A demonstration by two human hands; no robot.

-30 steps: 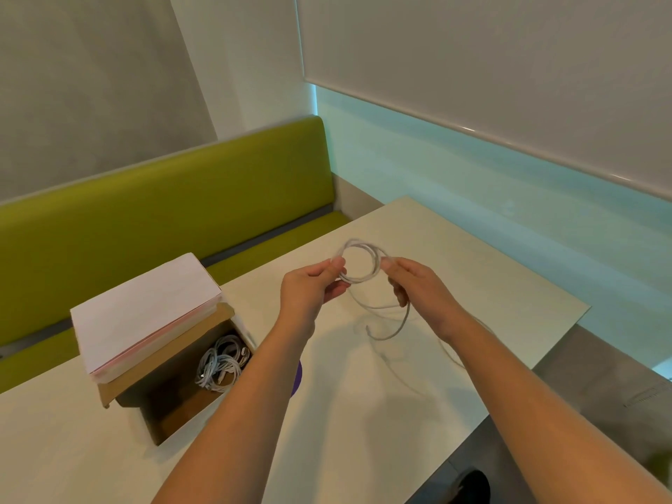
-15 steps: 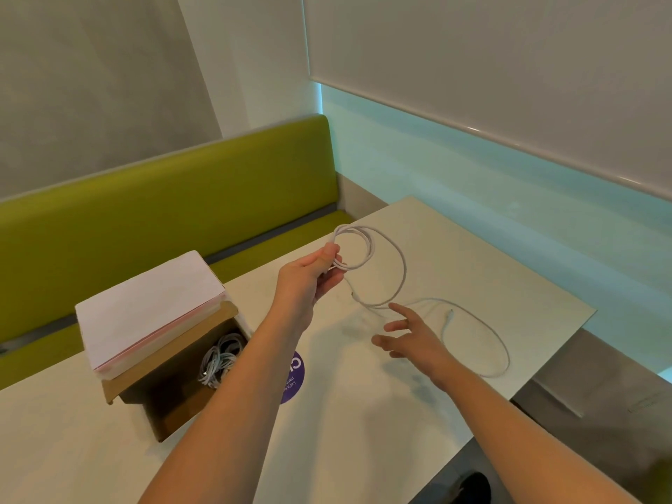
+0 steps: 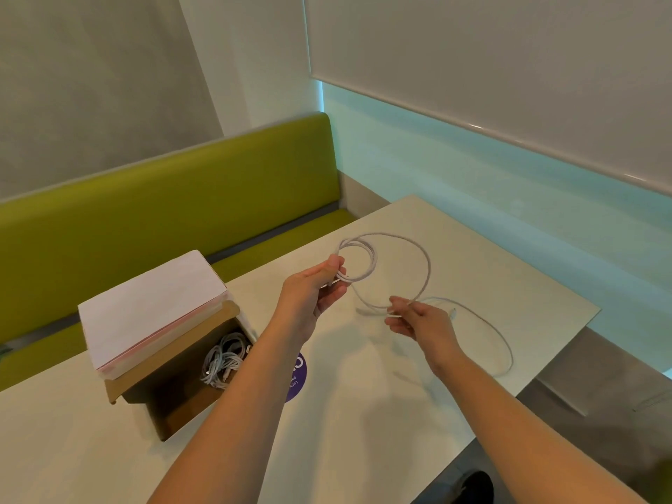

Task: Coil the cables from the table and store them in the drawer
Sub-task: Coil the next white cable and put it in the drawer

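Coiling white cable (image 3: 429,271) above worktop (image 3: 363,423).
L hand (image 3: 312,296) pinching finished loops; R hand (image 3: 418,318) fingers gripping slack w/ tail trailing. Light, floppy, prob. springy; holding at loop crossing is keeping it tidy.

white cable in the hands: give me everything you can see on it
The white cable is thin, round and flexible, half coiled. Several small loops are pinched in the left hand, held above the table. From them a wider loop swings out to the right hand, whose fingertips pinch the strand. The rest trails in a long arc over the tabletop toward its right edge. A small connector end shows near the right hand.
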